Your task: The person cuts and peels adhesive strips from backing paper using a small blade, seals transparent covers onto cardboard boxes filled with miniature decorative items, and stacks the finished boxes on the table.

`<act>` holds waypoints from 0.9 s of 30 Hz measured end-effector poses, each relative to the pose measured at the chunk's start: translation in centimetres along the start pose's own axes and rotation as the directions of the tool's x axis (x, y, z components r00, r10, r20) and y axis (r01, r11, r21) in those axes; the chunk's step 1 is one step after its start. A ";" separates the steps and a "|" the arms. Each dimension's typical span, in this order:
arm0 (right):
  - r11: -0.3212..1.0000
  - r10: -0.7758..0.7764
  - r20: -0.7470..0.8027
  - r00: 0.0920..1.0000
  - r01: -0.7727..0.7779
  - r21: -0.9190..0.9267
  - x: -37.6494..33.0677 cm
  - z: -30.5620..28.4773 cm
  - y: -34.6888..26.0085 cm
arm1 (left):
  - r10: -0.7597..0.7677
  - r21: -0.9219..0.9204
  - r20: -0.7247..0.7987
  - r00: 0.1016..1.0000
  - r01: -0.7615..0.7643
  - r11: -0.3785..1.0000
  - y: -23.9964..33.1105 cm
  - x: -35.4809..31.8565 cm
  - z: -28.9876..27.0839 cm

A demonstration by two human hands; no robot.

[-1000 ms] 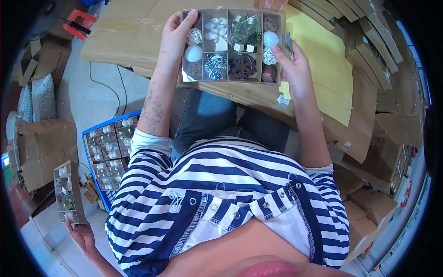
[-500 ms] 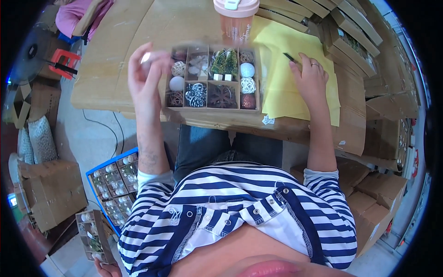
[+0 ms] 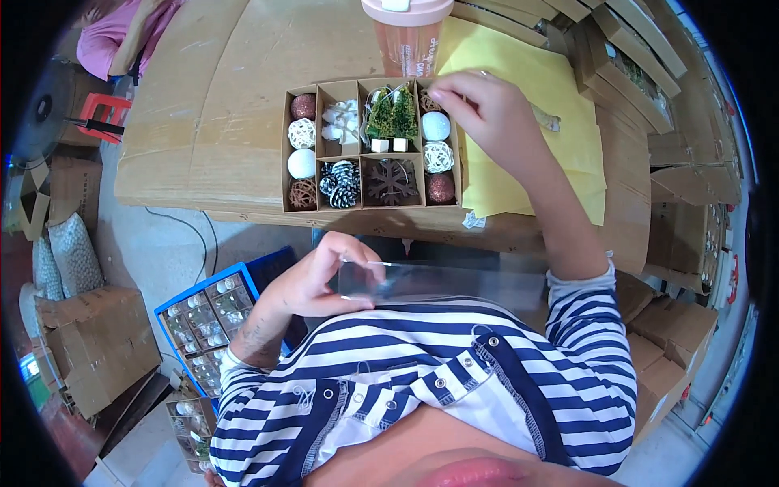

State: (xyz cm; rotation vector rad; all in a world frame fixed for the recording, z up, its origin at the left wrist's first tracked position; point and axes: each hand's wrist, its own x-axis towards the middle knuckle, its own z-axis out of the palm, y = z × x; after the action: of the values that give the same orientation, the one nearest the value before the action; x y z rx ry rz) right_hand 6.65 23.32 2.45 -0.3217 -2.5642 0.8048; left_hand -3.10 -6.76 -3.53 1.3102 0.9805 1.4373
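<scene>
A wide wooden table (image 3: 203, 122) fills the upper part of the view, with a yellow sheet (image 3: 535, 105) spread on its right side and stacks of flat cardboard boxes (image 3: 641, 73) beyond that. A pink-lidded drinking cup (image 3: 407, 32) stands at the far edge, just behind the tray. On the floor to the left sit a blue crate (image 3: 213, 325) packed with filled trays and an open brown carton (image 3: 89, 345).

Near the table's front edge lies a divided cardboard tray (image 3: 372, 146) of ornaments: brown, white and wicker balls down both side columns, white bows, two small green trees, frosted pinecones and a dark brown snowflake in the middle cells.

The clear plastic lid (image 3: 442, 284) is held flat in front of the striped shirt, below the table edge, well apart from the tray. The left hand (image 3: 320, 280) grips its left end, fingers curled over the top. The right hand (image 3: 491, 114) hovers over the tray's upper right corner, fingertips pinched together; whether it holds anything I cannot tell.
</scene>
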 end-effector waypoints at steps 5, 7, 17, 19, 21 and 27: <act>0.950 -0.017 0.078 0.997 0.040 -0.309 3.0 2.1 -0.2 | -0.327 0.474 0.110 0.939 0.239 0.847 1.3 0.1 -1.2; 0.927 0.058 0.139 0.989 -0.001 -0.375 3.5 2.4 -0.6 | -0.348 0.560 0.172 0.921 0.199 0.804 3.7 1.0 -2.1; 0.984 0.180 0.100 0.979 -0.179 -0.013 3.1 3.1 1.1 | -0.229 0.710 -0.139 0.964 0.258 0.655 8.8 11.6 -8.6; 0.978 0.186 0.096 0.978 -0.193 0.079 3.0 3.8 1.3 | -0.133 0.719 -0.335 0.933 0.344 0.604 5.9 13.8 -9.4; 0.962 0.211 0.069 0.975 -0.220 0.165 2.9 3.9 1.6 | -0.151 0.733 -0.370 0.917 0.388 0.559 4.9 15.8 -9.6; 0.948 0.181 0.103 0.978 -0.201 0.247 2.8 3.8 2.2 | -0.239 0.779 -0.301 0.923 0.382 0.497 3.3 17.6 -9.6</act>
State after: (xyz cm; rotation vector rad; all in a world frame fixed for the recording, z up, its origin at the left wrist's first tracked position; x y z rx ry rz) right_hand 2.64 24.19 -0.69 -0.4699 -2.4872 1.2297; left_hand -13.05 9.68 3.00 1.5438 2.0664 0.7580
